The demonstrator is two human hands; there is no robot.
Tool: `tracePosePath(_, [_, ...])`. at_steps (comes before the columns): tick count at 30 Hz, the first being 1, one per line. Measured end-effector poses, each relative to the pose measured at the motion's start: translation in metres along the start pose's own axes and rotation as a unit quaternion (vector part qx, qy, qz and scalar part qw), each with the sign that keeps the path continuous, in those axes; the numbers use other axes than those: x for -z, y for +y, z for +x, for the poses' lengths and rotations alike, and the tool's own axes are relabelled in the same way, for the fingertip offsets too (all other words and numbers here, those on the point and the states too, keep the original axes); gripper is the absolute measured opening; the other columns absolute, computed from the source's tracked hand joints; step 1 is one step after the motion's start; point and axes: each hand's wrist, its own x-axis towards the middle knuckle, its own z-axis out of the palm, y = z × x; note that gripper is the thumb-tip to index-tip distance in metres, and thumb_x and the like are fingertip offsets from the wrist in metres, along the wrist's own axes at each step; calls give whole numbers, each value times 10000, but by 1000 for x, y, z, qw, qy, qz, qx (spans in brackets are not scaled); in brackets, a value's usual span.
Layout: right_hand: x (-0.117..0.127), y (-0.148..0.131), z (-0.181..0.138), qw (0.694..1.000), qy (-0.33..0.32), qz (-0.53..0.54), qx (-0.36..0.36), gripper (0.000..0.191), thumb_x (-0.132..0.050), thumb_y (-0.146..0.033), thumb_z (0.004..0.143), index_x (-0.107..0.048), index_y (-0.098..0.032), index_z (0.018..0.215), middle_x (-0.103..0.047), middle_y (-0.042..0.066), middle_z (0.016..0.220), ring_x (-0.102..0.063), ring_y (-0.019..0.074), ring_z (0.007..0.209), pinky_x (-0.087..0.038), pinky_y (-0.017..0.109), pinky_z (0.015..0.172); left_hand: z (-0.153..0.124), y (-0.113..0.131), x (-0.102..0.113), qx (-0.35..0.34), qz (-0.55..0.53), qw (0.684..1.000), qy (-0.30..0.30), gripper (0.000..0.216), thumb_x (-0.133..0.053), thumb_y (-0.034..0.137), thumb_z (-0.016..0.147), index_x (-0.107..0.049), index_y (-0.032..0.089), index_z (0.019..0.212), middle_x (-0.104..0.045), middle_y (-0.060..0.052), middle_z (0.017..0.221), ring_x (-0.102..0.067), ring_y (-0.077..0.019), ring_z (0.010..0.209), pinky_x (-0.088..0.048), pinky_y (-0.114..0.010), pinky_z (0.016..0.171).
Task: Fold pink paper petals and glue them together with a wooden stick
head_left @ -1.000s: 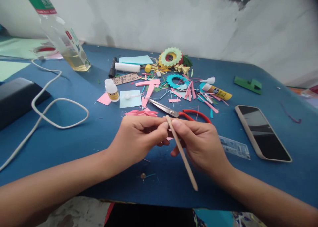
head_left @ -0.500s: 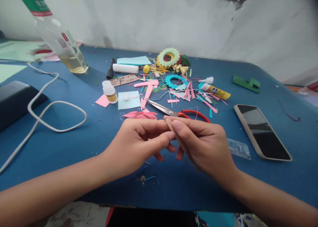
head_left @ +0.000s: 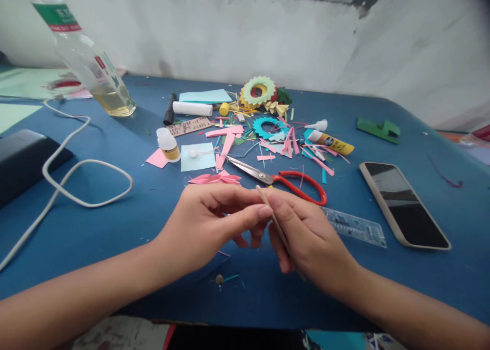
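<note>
Though slim and partly hidden, a pale, straight wooden stick (head_left: 279,228).

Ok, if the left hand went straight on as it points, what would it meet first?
Likely the thin stick in the right hand, just ahead of the left hand; actual contact is unclear.
</note>
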Motion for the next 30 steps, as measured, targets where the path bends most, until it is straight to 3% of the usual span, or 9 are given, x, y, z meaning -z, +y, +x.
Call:
tracePosePath(6, [0,0,-1,998,17,-35,39,349,-359,-398,947,-602,-183,818,-485,-54,583,-399,13,372,-291,127,319,0,1,1,-17,-12,1000,-14,115,-642,156,780,-730,217,822,-674,44,591,-652,-80,548,-512,-96,455])
tracePosePath(12, [2,10,-3,989,47,-70,122,193,-436,-333,933,-594,-268,1022,-504,-65,640,-417,36,496,-333,149,430,0,1,2,-64,16,997,36,109,-682,107,727,-723,207,738,-660,78,585,-597,-33,469,-507,-66,425])
tracePosePath(15, [4,13,-4,982,52,-104,149,157,-454,-291,930,-594,-270,1000,-527,-67,672,-444,36,548,-364,150,491,-1,-1,2,-101,46,993,48,118,-675,96,724,-723,198,759,-660,68,587,-601,-42,478,-509,-70,419])
tracePosePath(23, [6,13,1,959,62,-161,226,146,-456,-205,923,-587,-262,950,-580,-71,757,-529,38,690,-426,150,661,-9,-2,5,-256,175,946,96,127,-665,84,723,-708,174,803,-714,16,680,-635,-82,527,-544,-128,448])
tracePosePath(30, [9,14,1,943,68,-200,259,156,-473,-163,906,-602,-243,941,-616,-55,799,-537,46,706,-421,163,641,-10,4,7,-276,188,935,118,154,-644,46,695,-702,160,781,-701,14,653,-628,-85,498,-549,-136,434])
